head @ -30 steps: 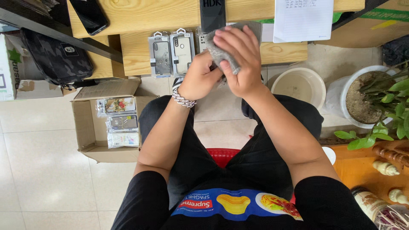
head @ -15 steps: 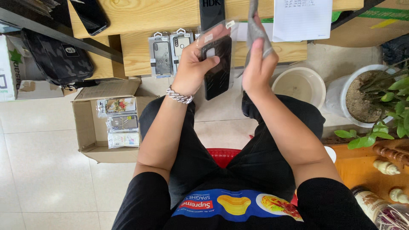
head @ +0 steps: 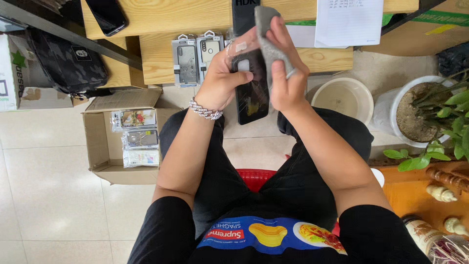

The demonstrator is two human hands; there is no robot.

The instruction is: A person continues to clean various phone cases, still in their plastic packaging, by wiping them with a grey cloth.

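My left hand (head: 223,77) grips the upper end of a black smartphone (head: 252,95), held upright above my lap with its glossy screen facing me. My right hand (head: 284,68) pinches a grey cloth (head: 267,39) and presses it against the phone's top right edge. A silver chain bracelet (head: 205,110) circles my left wrist. I sit on a red stool (head: 257,177) in front of a low wooden table (head: 161,58).
Two packaged phone cases (head: 197,57) lie on the table edge, with another black phone (head: 107,15) and white papers (head: 349,22). An open cardboard box (head: 124,139) of packaged cases sits left; a black bag (head: 66,63) behind it. A white basin (head: 342,98) and potted plant (head: 430,112) stand right.
The hands were together over a small item, then parted with the phone in the left hand. Now the right hand has brought the grey cloth back onto the phone's top.
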